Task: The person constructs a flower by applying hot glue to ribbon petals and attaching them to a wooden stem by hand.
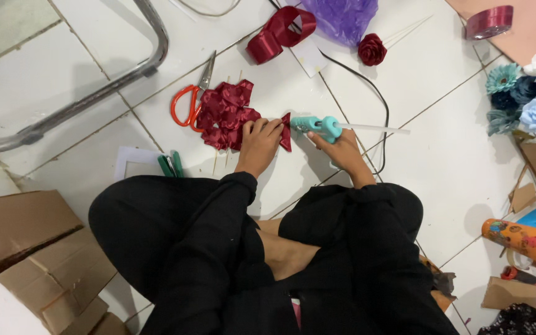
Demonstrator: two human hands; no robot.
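I sit cross-legged on a white tiled floor. My left hand (259, 144) pinches a folded dark red ribbon petal (286, 131) against the floor, beside a pile of several similar red petals (226, 111). My right hand (341, 151) grips a teal glue gun (315, 126) with a clear glue stick poking out behind it. The gun's nozzle points left and nearly touches the petal. Its black cord (373, 93) runs off over the tiles.
Orange-handled scissors (188, 102) lie left of the petal pile. A red ribbon loop (278, 32), purple wrap (342, 17) and a finished red rose (371, 49) lie ahead. Blue fabric flowers (528, 96) sit right, cardboard boxes (32, 248) left, a metal chair frame (94, 87) upper left.
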